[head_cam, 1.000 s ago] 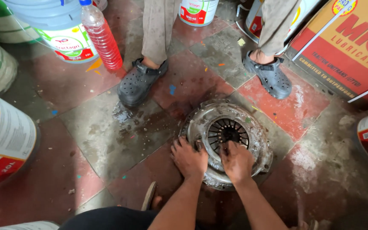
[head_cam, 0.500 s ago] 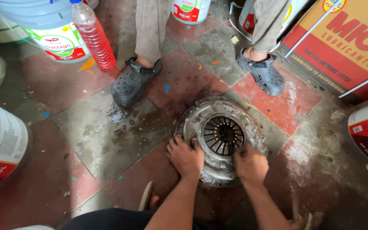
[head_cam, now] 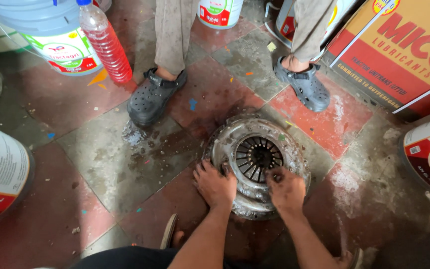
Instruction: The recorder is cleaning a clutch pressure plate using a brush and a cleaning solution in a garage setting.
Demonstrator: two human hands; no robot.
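Clutch pressure plate (head_cam: 257, 164) lies flat on the grimy tiled floor (head_cam: 115, 169) as your left hand (head_cam: 215, 185) presses palm-down on its near-left rim, fingers spread, clasping nothing. Your right hand (head_cam: 285, 188) pinches at a spot by the spring fingers; what it grips cannot be told. Brace left, work right steadily. Another person's grey clogs (head_cam: 153, 97) stand just beyond.

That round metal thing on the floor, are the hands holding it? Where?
Both hands press its near rim: left hand, right hand, on the metal disc. Not lifted.
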